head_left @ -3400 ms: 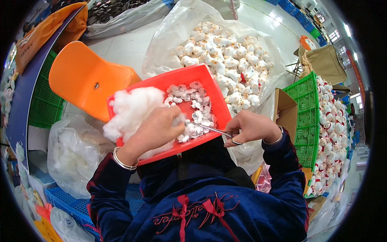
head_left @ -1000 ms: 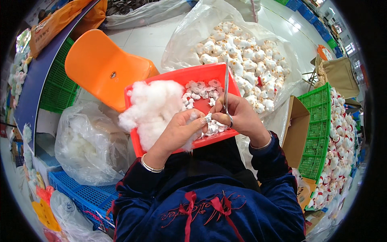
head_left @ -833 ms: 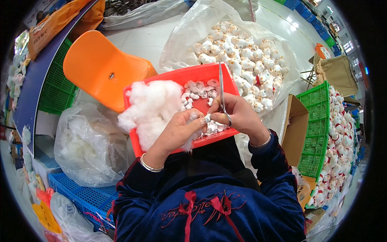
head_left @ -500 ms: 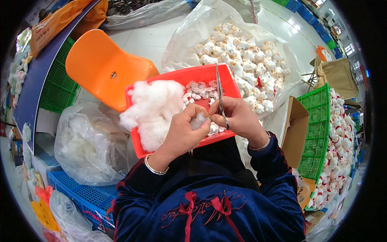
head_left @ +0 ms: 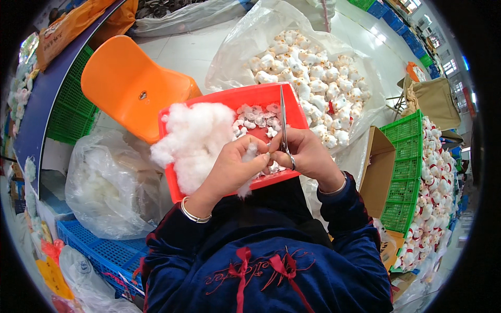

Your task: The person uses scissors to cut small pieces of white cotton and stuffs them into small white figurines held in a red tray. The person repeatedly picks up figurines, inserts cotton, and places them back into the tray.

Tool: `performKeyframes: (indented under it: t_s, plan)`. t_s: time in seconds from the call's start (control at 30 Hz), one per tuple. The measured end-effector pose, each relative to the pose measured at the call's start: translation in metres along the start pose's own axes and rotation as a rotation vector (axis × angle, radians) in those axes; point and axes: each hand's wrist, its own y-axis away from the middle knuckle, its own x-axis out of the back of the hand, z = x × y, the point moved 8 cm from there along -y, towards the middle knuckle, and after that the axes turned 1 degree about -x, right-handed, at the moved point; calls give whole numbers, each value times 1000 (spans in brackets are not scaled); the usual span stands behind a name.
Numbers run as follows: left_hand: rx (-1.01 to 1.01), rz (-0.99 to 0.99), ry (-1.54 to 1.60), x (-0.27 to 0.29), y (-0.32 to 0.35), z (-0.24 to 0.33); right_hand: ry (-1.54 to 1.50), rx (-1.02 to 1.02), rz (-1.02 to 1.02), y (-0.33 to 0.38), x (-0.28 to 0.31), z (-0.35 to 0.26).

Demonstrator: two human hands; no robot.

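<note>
Over the person's lap, we see a red tray (head_left: 272,180) with white stuffing (head_left: 195,141) heaped at its left and small white pieces (head_left: 253,117) at its right. Above the near edge, the left hand (head_left: 236,166) curls around a tuft of stuffing (head_left: 249,155). Its fingers meet those of the right hand (head_left: 309,156), pinching something too hidden to identify. The scissors (head_left: 283,120), gripped in the right hand, earlier aimed leftward; now they point away, so we judge fingertips, not blades, are working.
</note>
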Motion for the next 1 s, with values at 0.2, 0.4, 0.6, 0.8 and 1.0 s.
performKeyframes:
  t_s: [0.2, 0.4, 0.6, 0.8, 1.0]
  plan:
    - [-20, 10, -214, 12, -1, -10, 70, -3, -49, 3, -10, 0]
    - [73, 48, 131, 19, 6, -12, 190, 25, -32, 8, 0, -6]
    - [168, -90, -36, 9, 7, -23, 325, 43, -23, 6, -4, -12]
    - [136, -106, -24, -2, 8, -14, 339, 72, -4, 8, -5, -12]
    - [133, -112, -31, -2, 10, -11, 274, 71, 27, 7, 4, 1]
